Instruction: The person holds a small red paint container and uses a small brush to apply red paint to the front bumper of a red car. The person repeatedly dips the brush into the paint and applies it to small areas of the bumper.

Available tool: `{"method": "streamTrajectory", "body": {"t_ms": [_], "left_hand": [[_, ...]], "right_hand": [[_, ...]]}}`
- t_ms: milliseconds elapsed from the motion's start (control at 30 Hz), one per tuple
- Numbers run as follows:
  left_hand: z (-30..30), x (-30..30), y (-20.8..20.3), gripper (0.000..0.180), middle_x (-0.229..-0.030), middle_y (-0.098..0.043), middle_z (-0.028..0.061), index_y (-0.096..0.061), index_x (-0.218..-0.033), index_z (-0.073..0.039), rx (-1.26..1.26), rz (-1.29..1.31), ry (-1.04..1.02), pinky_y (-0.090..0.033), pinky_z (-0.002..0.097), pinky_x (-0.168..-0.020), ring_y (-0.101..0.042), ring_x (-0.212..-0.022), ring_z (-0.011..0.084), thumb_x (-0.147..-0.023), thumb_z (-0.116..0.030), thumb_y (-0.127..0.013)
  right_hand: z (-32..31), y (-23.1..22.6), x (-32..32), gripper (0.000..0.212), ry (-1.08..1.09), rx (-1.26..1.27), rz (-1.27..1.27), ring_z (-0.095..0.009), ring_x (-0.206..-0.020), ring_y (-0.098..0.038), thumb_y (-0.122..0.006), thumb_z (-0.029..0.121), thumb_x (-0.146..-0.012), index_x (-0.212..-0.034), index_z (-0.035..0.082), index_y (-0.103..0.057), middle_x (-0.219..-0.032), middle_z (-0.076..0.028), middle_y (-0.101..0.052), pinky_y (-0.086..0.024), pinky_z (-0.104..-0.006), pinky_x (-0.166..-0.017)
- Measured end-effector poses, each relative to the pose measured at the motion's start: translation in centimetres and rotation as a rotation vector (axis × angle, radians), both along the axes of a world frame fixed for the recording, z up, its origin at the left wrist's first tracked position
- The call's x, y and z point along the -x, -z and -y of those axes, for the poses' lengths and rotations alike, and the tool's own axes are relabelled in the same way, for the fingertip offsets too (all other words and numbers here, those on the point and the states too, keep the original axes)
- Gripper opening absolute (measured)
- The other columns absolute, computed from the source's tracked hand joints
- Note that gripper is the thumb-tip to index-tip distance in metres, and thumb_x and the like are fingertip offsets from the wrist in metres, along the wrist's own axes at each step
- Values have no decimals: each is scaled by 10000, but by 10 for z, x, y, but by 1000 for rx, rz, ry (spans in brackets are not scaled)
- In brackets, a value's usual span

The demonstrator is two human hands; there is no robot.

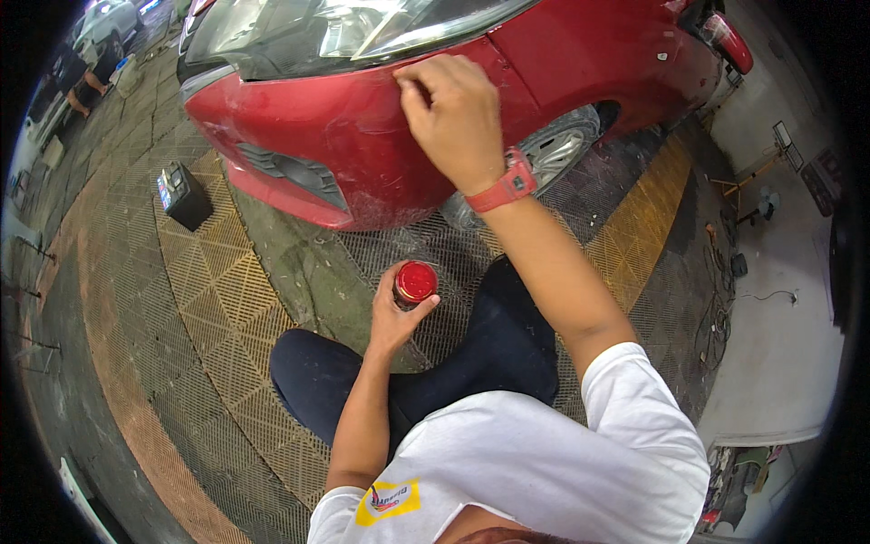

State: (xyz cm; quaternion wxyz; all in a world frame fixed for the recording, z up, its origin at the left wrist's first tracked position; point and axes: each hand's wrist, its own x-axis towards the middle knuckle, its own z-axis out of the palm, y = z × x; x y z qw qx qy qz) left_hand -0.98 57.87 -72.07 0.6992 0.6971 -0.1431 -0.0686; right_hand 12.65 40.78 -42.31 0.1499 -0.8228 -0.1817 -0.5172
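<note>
My left hand (395,313) is wrapped around a small round jar (416,282), held upright above the floor between my knees. Bright red shows at its top; I cannot tell whether that is a lid or paint inside. Ahead stands a red car, its front bumper (362,136) marked with pale scuffs and smears. My right hand (453,113), with a red watch on the wrist, is raised at the bumper's upper edge just below the headlight (362,32). Its fingers are curled in toward the thumb, and what they hold, if anything, is hidden.
A black car battery (186,198) stands on the grated floor tiles (213,281) to the left. The car's front wheel (557,150) is beyond my right forearm. Cables (716,304) and a stand (766,172) lie along the right wall. Another person's legs (80,91) show far left.
</note>
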Motion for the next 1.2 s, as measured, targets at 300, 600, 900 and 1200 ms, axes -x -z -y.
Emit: {"method": "streamTrajectory", "body": {"t_ms": [300,600,900,1200], "left_hand": [[-2,-1,4,918,-1514,-736,217,-635,-1604,-1,30,-21,2,-572,472,-1223,-735,-1411,347,-854,-301,-1070],[-2,1,1,916,-1522,-732,218,-639,-1597,8,2,-7,-6,-575,469,-1221,-736,-1412,355,-854,-308,-1072],[-4,1,2,919,-1531,-720,218,-636,-1602,7,-38,10,-8,-567,473,-1229,-729,-1417,356,-859,-319,-1065],[-6,1,-2,921,-1522,-725,217,-634,-1600,10,-10,-40,13,-567,476,-1232,-729,-1427,355,-861,-332,-1065]], "right_hand": [[46,-14,7,91,129,-65,8,-343,-964,-802,-830,92,-1001,-1073,54,-869,-1047,-124,-849,-640,-461,-877],[-9,2,-3,67,-38,-17,-15,-360,-964,-774,-827,96,-992,-1040,50,-833,-1012,-123,-823,-612,-494,-879],[-31,6,-7,82,-54,12,-62,-380,-1019,-772,-828,111,-981,-1037,51,-835,-1041,-135,-823,-610,-505,-952],[34,-11,16,70,70,-245,-79,-383,-996,-785,-814,100,-1006,-1047,60,-853,-1050,-129,-843,-612,-503,-911]]}}
